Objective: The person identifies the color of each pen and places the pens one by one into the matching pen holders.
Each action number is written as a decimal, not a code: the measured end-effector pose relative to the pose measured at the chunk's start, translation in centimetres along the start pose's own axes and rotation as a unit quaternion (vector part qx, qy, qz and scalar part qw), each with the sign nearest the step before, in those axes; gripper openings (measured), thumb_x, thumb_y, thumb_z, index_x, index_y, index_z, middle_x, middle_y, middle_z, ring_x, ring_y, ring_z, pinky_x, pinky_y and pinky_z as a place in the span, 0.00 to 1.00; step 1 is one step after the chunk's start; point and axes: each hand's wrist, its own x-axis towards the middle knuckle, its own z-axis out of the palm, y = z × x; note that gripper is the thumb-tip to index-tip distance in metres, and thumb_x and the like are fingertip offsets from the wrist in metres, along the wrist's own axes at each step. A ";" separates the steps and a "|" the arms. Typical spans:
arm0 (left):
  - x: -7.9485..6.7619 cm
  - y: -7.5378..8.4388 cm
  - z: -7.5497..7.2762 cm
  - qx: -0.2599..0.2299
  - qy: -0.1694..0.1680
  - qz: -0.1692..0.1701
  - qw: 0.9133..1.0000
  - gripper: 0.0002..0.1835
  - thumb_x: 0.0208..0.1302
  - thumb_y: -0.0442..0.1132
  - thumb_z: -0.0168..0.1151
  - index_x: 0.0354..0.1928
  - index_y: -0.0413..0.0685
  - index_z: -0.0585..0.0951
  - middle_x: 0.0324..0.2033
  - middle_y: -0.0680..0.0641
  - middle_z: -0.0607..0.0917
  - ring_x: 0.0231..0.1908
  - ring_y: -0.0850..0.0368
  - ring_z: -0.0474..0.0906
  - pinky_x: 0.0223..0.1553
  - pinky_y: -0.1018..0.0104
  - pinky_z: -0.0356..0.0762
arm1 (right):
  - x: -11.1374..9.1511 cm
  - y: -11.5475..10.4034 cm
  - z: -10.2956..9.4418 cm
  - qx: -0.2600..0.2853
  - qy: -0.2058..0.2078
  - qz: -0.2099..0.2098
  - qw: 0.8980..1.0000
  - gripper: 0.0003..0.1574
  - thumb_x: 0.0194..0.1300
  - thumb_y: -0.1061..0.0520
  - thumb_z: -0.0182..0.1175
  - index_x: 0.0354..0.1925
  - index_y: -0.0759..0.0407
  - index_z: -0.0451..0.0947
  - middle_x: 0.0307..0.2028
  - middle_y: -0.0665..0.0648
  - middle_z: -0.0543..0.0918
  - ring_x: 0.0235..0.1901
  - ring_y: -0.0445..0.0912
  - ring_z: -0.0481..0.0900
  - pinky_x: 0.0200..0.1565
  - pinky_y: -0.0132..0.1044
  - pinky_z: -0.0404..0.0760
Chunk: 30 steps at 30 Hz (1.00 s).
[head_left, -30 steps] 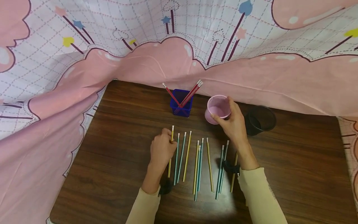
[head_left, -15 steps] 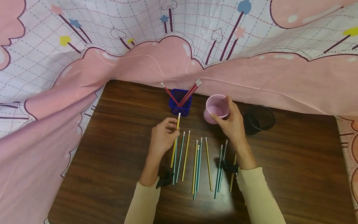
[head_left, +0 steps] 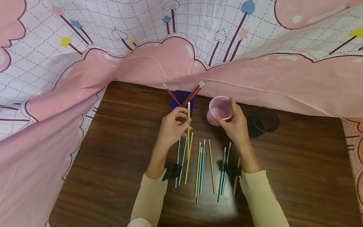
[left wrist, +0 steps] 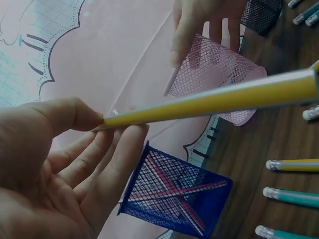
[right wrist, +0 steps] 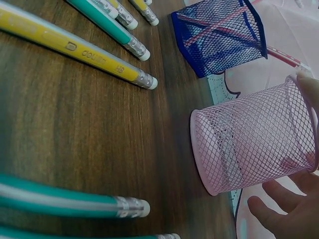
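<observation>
My left hand (head_left: 173, 127) pinches a yellow pencil (left wrist: 219, 102) between thumb and fingertips, its eraser end up, above the row of pencils and just in front of the blue mesh holder. My right hand (head_left: 236, 124) holds the rim of a pink mesh pencil cup (right wrist: 254, 139), thumb at the near side and fingers at the far side. The cup stands upright on the table, and no pencil shows inside it. Several red pencils (head_left: 195, 93) lean in the square blue mesh holder (left wrist: 207, 196), partly hidden behind my left hand in the head view.
Yellow pencils (head_left: 212, 167) and green pencils (head_left: 222, 175) lie side by side on the brown wooden table (head_left: 113, 151), erasers toward the back. A black mesh cup (head_left: 262, 121) stands right of my right hand. Patterned pink cloth (head_left: 158, 64) hangs behind the table.
My left hand has lifted the yellow pencil off the table and carried it right and away from me, toward the blue holder. My right hand stays on the pink cup.
</observation>
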 end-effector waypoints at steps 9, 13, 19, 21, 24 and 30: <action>0.8 0.4 0.1 -0.007 0.025 0.028 0.999 0.17 0.65 0.26 0.62 0.54 0.40 0.74 0.41 0.39 0.83 0.30 0.48 0.87 0.25 0.61 0.84 | -0.2 0.0 0.1 0.010 0.002 -0.004 1.000 0.60 0.53 0.49 0.77 0.75 0.60 0.58 0.66 0.64 0.71 0.63 0.57 0.72 0.62 0.52 0.71; 1.7 0.9 0.1 -0.019 0.039 0.057 0.997 0.17 0.65 0.26 0.63 0.54 0.39 0.74 0.41 0.39 0.84 0.31 0.50 0.87 0.26 0.61 0.85 | -0.2 0.0 0.1 0.011 0.002 -0.003 1.000 0.60 0.53 0.50 0.78 0.75 0.60 0.58 0.66 0.64 0.71 0.63 0.57 0.72 0.62 0.52 0.72; 2.6 3.1 0.0 -0.018 0.060 0.077 0.995 0.17 0.65 0.25 0.62 0.55 0.36 0.73 0.41 0.37 0.83 0.33 0.46 0.87 0.29 0.57 0.85 | -0.4 0.0 0.3 0.020 0.005 0.001 1.000 0.60 0.53 0.51 0.78 0.75 0.61 0.57 0.67 0.64 0.70 0.63 0.57 0.71 0.62 0.51 0.72; 2.9 3.5 0.2 -0.021 0.067 0.079 0.994 0.17 0.65 0.25 0.62 0.55 0.35 0.73 0.42 0.36 0.83 0.34 0.44 0.87 0.30 0.56 0.85 | -0.4 0.0 0.3 0.020 0.007 0.002 1.000 0.60 0.53 0.51 0.78 0.75 0.60 0.58 0.67 0.63 0.70 0.63 0.57 0.71 0.62 0.51 0.72; 3.5 3.2 0.4 -0.039 0.071 0.087 0.993 0.17 0.65 0.26 0.63 0.55 0.36 0.73 0.42 0.37 0.83 0.34 0.42 0.87 0.30 0.56 0.85 | -0.2 0.0 0.2 0.023 0.007 0.003 1.000 0.59 0.52 0.51 0.78 0.75 0.61 0.58 0.67 0.63 0.70 0.63 0.56 0.72 0.62 0.51 0.72; 3.9 3.1 0.6 -0.077 0.069 0.088 0.991 0.16 0.66 0.25 0.62 0.54 0.38 0.74 0.42 0.39 0.82 0.35 0.42 0.87 0.29 0.57 0.85 | -0.1 0.1 0.2 0.023 0.008 0.002 1.000 0.60 0.52 0.51 0.78 0.75 0.61 0.58 0.66 0.63 0.71 0.63 0.57 0.72 0.62 0.51 0.72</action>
